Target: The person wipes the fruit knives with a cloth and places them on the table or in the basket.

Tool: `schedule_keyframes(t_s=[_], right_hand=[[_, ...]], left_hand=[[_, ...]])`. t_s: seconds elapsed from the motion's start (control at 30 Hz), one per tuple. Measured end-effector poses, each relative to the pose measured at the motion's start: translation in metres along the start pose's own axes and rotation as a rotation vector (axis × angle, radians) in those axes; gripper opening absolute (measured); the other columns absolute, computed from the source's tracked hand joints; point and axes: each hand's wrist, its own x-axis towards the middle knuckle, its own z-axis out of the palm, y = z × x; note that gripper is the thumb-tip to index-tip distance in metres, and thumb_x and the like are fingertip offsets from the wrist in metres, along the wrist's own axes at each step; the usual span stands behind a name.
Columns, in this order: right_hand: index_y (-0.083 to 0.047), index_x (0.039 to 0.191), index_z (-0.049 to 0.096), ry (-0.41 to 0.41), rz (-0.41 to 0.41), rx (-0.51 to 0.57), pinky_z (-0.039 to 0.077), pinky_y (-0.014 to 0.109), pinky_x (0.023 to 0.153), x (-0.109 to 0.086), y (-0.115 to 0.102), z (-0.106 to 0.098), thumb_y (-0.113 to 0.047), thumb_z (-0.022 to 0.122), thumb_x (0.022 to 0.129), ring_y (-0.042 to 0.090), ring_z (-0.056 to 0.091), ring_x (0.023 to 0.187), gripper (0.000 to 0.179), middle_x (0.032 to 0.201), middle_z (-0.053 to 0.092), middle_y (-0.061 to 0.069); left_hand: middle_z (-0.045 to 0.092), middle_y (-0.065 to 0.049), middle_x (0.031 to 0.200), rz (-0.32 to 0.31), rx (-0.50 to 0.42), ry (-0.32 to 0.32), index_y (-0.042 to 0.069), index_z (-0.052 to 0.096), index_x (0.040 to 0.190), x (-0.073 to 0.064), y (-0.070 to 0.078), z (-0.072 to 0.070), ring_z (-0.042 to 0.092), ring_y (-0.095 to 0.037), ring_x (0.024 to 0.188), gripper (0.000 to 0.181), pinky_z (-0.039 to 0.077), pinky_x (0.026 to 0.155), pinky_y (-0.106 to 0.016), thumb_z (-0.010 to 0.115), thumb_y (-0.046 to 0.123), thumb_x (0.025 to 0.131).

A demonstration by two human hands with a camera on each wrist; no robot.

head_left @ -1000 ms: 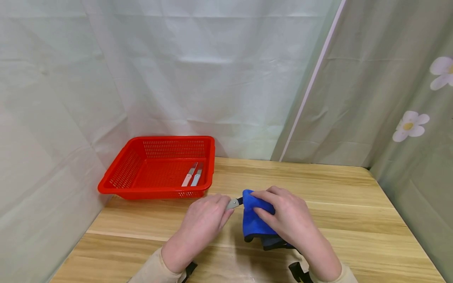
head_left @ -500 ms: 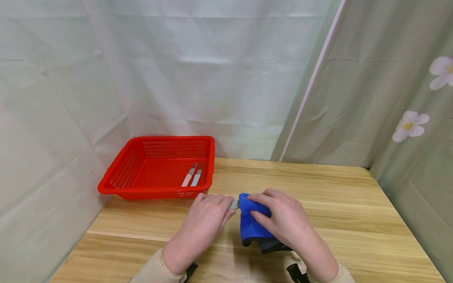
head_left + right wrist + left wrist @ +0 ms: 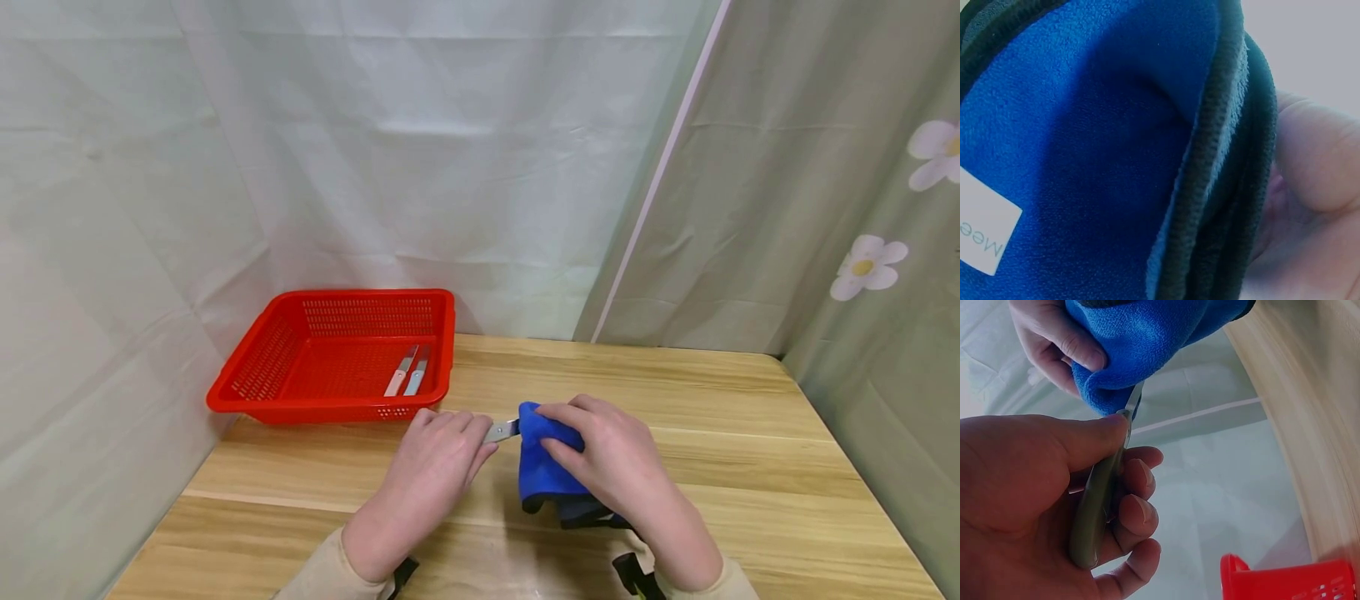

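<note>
My left hand (image 3: pixel 438 458) grips a small knife by its grey-green handle (image 3: pixel 1092 515), thumb along one side and fingers curled round the other. The blade points right, and only a short stretch by the handle shows. A blue cloth (image 3: pixel 546 467) with black edging is folded over the rest of the blade. Through the cloth, my right hand (image 3: pixel 618 450) pinches the blade between thumb and fingers. Loose folds of the cloth hang below that hand above the table. In the right wrist view a white label (image 3: pixel 985 228) shows on the cloth.
A red perforated basket (image 3: pixel 322 410) stands at the back left of the wooden table (image 3: pixel 720 417). Inside lie a pink-handled knife (image 3: pixel 399 375) and a light-blue-handled knife (image 3: pixel 417 375), side by side. Pale curtains (image 3: pixel 450 167) hang behind and at both sides.
The right hand slid the cloth left up to the handle, then back right, baring a short piece of blade again. The left hand has stayed nearly still.
</note>
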Motion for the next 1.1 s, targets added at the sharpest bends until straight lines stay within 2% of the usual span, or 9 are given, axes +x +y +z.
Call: schedule_keyframes(t_s=[0.23, 0.5, 0.73, 0.97, 1.1], right_hand=[[-0.024, 0.127, 0.083, 0.013, 0.028, -0.003, 0.057, 0.039, 0.069, 0.001, 0.008, -0.001, -0.025, 0.094, 0.091, 0.017, 0.070, 0.087, 0.037, 0.101, 0.073, -0.003], [-0.023, 0.127, 0.083, 0.014, 0.069, -0.002, 0.056, 0.041, 0.068, 0.002, 0.015, -0.006, -0.025, 0.093, 0.092, 0.018, 0.069, 0.085, 0.037, 0.101, 0.073, -0.001], [-0.021, 0.129, 0.082, 0.007, 0.097, -0.007, 0.058, 0.045, 0.070, 0.002, 0.025, -0.012, -0.026, 0.091, 0.094, 0.023, 0.071, 0.087, 0.037, 0.103, 0.074, 0.002], [-0.022, 0.132, 0.081, -0.022, 0.138, 0.002, 0.059, 0.047, 0.071, 0.001, 0.028, -0.020, -0.027, 0.089, 0.096, 0.023, 0.072, 0.089, 0.037, 0.106, 0.075, 0.002], [-0.024, 0.132, 0.081, -0.004, 0.118, 0.004, 0.060, 0.049, 0.075, 0.000, 0.023, -0.020, -0.027, 0.089, 0.096, 0.024, 0.073, 0.093, 0.037, 0.108, 0.075, 0.002]], left_hand=[[0.065, 0.005, 0.087, -0.021, -0.004, -0.025, 0.016, 0.070, 0.110, 0.000, -0.001, -0.001, 0.063, -0.015, 0.080, 0.022, 0.048, 0.082, -0.038, 0.078, 0.035, 0.105], [0.065, 0.004, 0.086, -0.014, -0.008, 0.021, 0.016, 0.069, 0.106, 0.000, -0.001, -0.001, 0.064, -0.015, 0.079, 0.021, 0.046, 0.080, -0.037, 0.081, 0.032, 0.103], [0.062, 0.006, 0.084, -0.012, -0.016, 0.035, 0.016, 0.068, 0.105, 0.000, -0.001, -0.003, 0.064, -0.015, 0.078, 0.020, 0.046, 0.080, -0.037, 0.081, 0.031, 0.103], [0.065, 0.005, 0.086, -0.011, -0.017, 0.036, 0.013, 0.070, 0.109, -0.001, -0.001, -0.005, 0.066, -0.015, 0.081, 0.021, 0.046, 0.081, -0.037, 0.081, 0.031, 0.104], [0.067, 0.004, 0.088, -0.013, -0.017, 0.033, 0.012, 0.071, 0.110, -0.001, -0.002, -0.004, 0.067, -0.016, 0.082, 0.021, 0.047, 0.081, -0.038, 0.080, 0.031, 0.104]])
